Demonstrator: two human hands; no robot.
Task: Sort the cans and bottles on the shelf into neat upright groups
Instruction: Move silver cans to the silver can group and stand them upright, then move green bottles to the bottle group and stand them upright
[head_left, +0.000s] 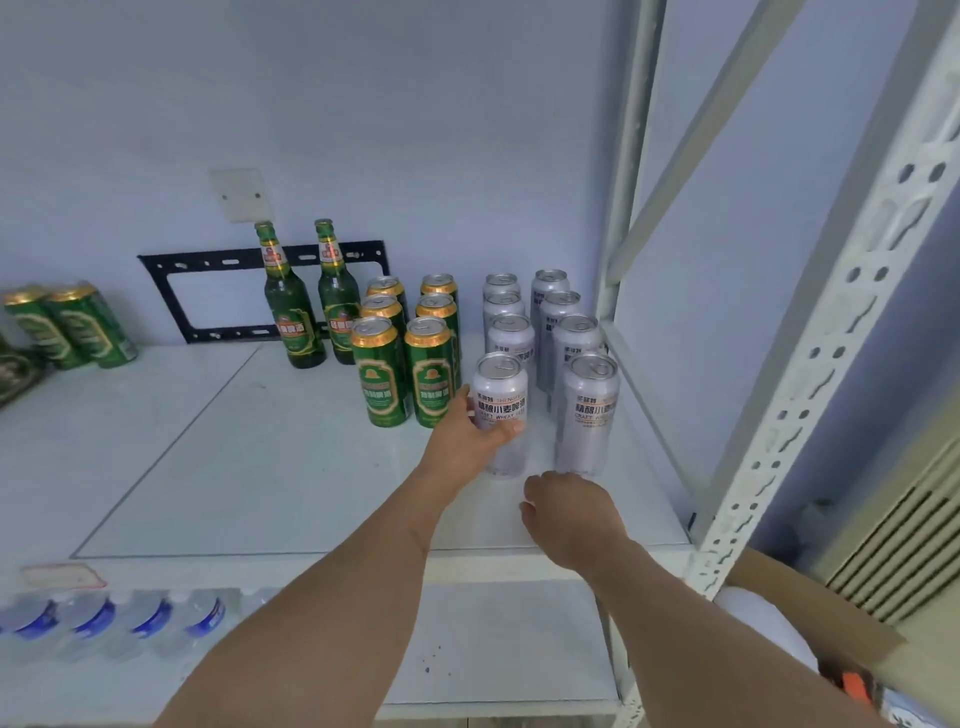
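Shelf (208, 467) held three upright groups toward its back right. Two bottles (311, 312) stood leftmost, side by side. Right of them, six cans (405, 343) in two columns of three, front to back. Right again, by the corner post (623, 208), eight cans (550, 343) in two columns of four. Left hand (467, 441) was wrapped on the front-left can (501, 395) of that block; right hand (571, 514) sat just before the front-right one. Two more cans (67, 327) stood well apart at far left.

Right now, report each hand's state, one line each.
Left hand: closed around the front silver can, upright on the shelf.
Right hand: loosely curled, holding nothing.
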